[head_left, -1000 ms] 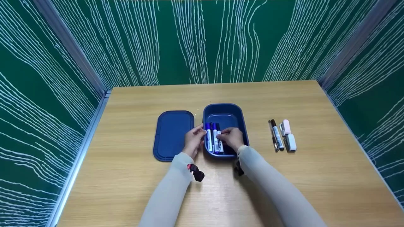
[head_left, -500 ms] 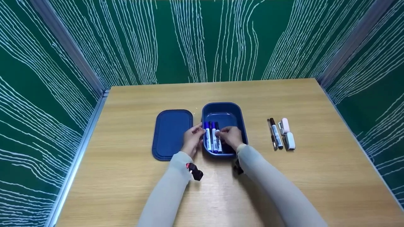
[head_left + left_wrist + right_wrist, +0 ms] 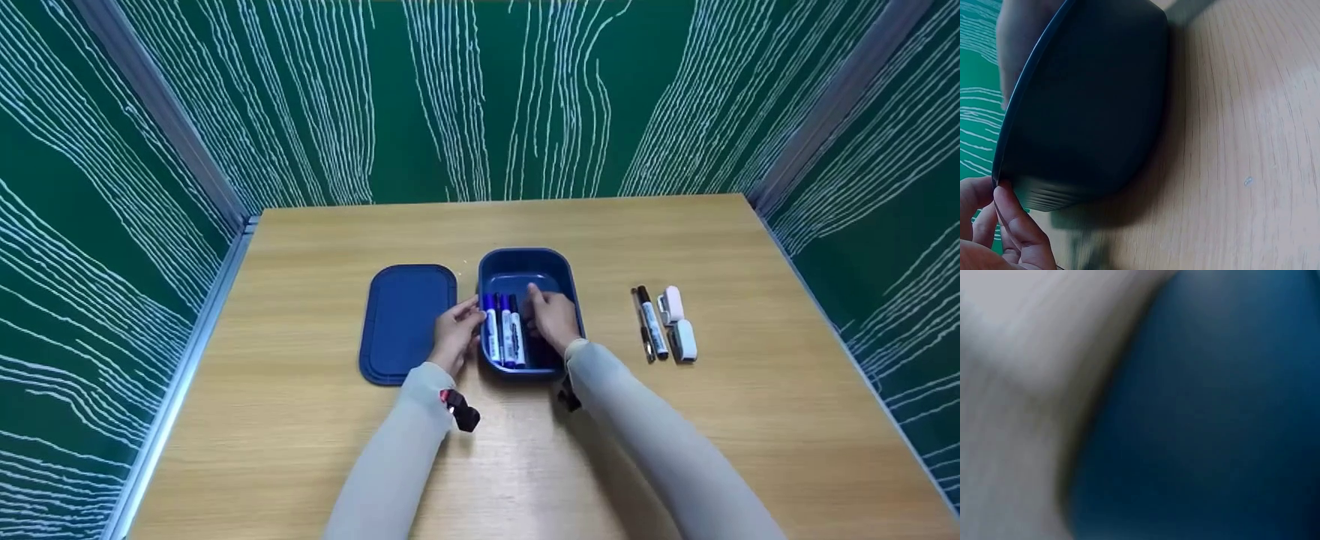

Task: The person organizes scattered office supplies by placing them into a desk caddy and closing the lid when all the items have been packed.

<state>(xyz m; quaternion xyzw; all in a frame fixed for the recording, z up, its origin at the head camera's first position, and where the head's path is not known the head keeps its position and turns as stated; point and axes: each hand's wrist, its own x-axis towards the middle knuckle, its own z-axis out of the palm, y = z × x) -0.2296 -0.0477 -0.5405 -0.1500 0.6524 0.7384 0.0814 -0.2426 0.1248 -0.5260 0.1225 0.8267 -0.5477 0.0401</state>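
Observation:
In the head view a dark blue box (image 3: 523, 261) stands without its lid on the table. Along its left side lie several markers, with blue-capped markers (image 3: 492, 330) beside a black-capped marker (image 3: 517, 339). My left hand (image 3: 453, 334) pinches the box's left rim, thumb and finger on either side of it, as the left wrist view shows at the box wall (image 3: 1089, 101). Inside the box, just right of the markers, is my right hand (image 3: 553, 321), thumb raised and apart from them, with no object seen in it; its fingers are partly hidden. The right wrist view is blurred.
A flat blue lid (image 3: 405, 330) lies left of the box. To the right are a thin pen (image 3: 645, 330), a black-capped marker (image 3: 654, 326), a pink-white stapler-like item (image 3: 671, 305) and a pale blue one (image 3: 684, 341). Green patterned walls surround the table (image 3: 300, 450).
My right hand has let go of the black-capped marker and shifted slightly right, thumb lifted. The left hand keeps its hold on the rim.

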